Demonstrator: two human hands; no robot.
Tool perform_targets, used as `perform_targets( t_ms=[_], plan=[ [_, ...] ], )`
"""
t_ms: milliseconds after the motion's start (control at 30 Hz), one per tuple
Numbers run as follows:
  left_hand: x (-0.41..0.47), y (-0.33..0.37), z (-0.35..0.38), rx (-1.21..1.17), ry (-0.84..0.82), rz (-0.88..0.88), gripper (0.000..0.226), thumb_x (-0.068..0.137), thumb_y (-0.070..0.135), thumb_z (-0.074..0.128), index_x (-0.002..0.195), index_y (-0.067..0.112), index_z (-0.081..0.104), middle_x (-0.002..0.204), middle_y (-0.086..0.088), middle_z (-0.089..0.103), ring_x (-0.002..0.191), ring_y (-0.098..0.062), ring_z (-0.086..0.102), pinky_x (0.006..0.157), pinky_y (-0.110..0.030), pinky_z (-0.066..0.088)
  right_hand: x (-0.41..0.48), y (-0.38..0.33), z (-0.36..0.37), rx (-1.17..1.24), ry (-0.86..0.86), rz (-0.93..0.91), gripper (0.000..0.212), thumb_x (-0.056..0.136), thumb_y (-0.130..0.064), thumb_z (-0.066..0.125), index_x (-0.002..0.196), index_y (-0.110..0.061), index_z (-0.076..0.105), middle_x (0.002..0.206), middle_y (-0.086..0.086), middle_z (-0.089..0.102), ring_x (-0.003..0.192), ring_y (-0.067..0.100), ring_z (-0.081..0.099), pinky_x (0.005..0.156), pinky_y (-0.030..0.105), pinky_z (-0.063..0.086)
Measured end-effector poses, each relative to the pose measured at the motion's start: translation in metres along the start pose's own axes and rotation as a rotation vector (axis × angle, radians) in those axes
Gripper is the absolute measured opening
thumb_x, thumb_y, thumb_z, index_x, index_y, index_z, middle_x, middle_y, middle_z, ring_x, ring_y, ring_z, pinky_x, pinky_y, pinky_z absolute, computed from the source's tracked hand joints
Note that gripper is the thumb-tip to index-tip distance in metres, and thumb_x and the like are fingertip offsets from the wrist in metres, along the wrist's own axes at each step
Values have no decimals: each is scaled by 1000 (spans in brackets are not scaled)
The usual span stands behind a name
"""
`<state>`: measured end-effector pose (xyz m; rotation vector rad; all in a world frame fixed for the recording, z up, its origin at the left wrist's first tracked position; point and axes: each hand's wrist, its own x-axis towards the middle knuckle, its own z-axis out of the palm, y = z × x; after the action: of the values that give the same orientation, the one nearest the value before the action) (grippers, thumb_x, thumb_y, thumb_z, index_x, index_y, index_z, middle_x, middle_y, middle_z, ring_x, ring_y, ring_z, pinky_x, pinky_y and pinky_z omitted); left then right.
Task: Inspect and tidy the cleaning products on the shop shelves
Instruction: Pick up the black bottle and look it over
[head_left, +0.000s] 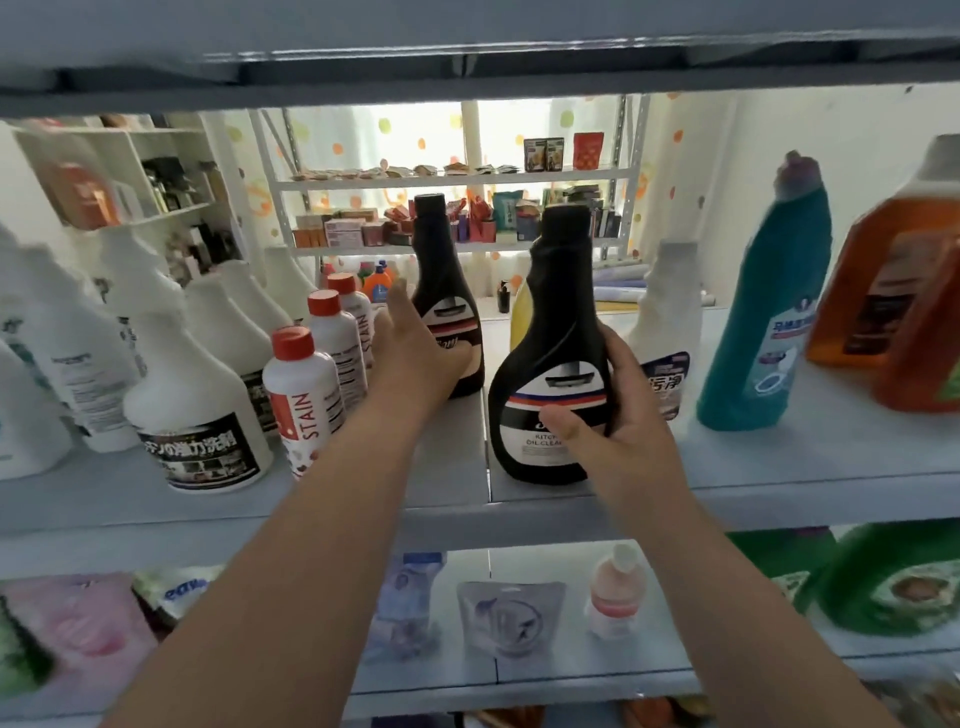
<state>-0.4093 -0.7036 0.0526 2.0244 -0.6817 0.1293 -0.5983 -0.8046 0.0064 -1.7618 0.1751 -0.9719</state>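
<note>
Item 1, nearest: lower shelf (571, 680), stocked with a pink pack (78, 623) at 8 o'clock, a grey pouch (511, 618) and a small pale bottle (615, 592) at 6 o'clock, and a green jug (893, 582) at 4 o'clock.

Item 2: right hand (610, 415), gripping the front black bottle (550, 364). The thumb lies across the lower label. The fingers (618, 358) are curled close together round the bottle's 3 o'clock side. The bottle leans a little, its base at the front edge of the middle shelf (779, 483), just right of centre. Whether the base touches the board cannot be told.

Item 3: left hand (415, 348), holding the rear black bottle (447, 291). The palm is against its 9 o'clock side, the thumb points up, and the fingers wrap across the low label. This bottle stands upright, deeper on the same shelf, at 11 o'clock of the front one.

Item 4: neighbours on the middle shelf.
- Red-capped white bottles (301, 400) marked STAIN, in a row at 9 o'clock of the left hand.
- White spray bottles (197, 415) beyond them.
- Yellow bottle (519, 312), behind the front black one.
- White labelled bottle (670, 312), just behind the right fingers.
- Teal bottle (769, 322) and orange jug (893, 291), at 3 o'clock.

Item 5, farthest: white shelving (452, 176) across the room, holding small packets and boxes.
</note>
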Motion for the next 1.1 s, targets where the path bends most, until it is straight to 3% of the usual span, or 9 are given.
perform_targets(
  t_ms=[100,200,267,400,567,700,933,1000,1100],
  plan=[
    [4,-14,9,83,38,23,107,79,33,81,153,37,4,153,-10,36,141,-31,37,113,-51,39,-1,7,2,23,-11,9,69,91,-10,74,144,-41,43,127,-18,67,122,5,62,101,34,55],
    [7,-26,18,133,85,15,86,85,31,76,151,27,21,144,-8,45,137,-31,39,111,-52,40,-1,12,2,6,-9,18,70,91,-14,74,148,-38,41,129,-18,65,124,4,60,100,30,55],
    [10,-29,20,51,75,9,72,86,29,75,142,23,31,139,-6,48,131,-27,48,108,-48,44,0,15,2,-8,-12,23,72,91,-17,73,148,-42,38,129,-22,64,123,0,59,97,24,54],
    [4,-29,20,-1,42,11,65,90,26,71,139,24,28,140,-5,48,129,-24,51,102,-39,42,2,16,3,-20,-9,27,71,91,-13,71,148,-42,38,124,-27,66,118,-5,61,87,12,52],
    [-18,-22,14,75,44,29,72,93,28,67,148,20,21,145,-9,41,131,-28,48,99,-37,42,-1,15,6,-14,-3,-3,70,90,-19,70,151,-33,38,127,-18,66,121,4,62,93,19,54],
    [-46,-26,5,37,37,100,74,92,29,68,148,20,20,143,-10,39,127,-29,50,100,-42,46,-3,12,8,-38,14,-16,68,94,-10,69,151,-28,38,125,-19,66,120,2,61,93,17,52],
    [-90,-42,-26,60,83,215,73,88,24,73,146,16,30,138,-7,47,126,-23,49,106,-43,46,-12,5,14,-107,38,-43,63,93,-26,68,142,-46,35,121,-28,64,111,-3,63,88,13,52],
    [-102,-45,-36,40,69,245,73,89,22,73,148,14,30,139,-6,45,127,-19,45,107,-34,42,-12,3,16,-136,53,-42,61,92,-36,68,139,-52,34,119,-29,64,105,5,66,89,21,56],
    [-115,-48,-50,15,36,248,76,92,24,70,152,17,25,145,-6,41,132,-20,43,107,-35,42,-13,3,21,-199,79,-51,62,89,-46,71,135,-60,32,137,-4,56,123,13,58,105,38,52]
  ],
)
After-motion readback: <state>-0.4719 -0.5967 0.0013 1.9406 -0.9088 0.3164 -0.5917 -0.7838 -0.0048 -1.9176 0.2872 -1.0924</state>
